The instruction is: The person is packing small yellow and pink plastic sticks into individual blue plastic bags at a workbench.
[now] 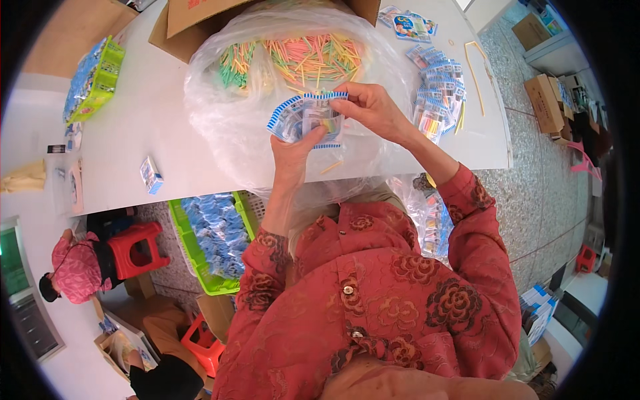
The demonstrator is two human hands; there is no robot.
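the left hand (293, 152) grips clear packets (285, 121) with blue-striped edges; the right hand (375, 110) pinches one packet's top edge, over the plastic bag (220, 133) of coloured sticks (313, 57)

Around the packets (285, 120) pinched between left hand (291, 150) and right hand (377, 110), the clear plastic bag (217, 133) crowded the surface (130, 110) from 9 to 1 o'clock, its coloured sticks (313, 60) heaped at 12; a cardboard box (213, 17) blocked the way beyond, from 11 to 12; at 9 a bare stretch ran between bag and green basket (105, 83), a small carton (151, 175) standing in it toward 8; a packet pile (440, 80) closed off 2; a bare corner lay past the right forearm (430, 150), between 3 and 4; the torso (360, 267) barred 6, a green crate (217, 287) 7.
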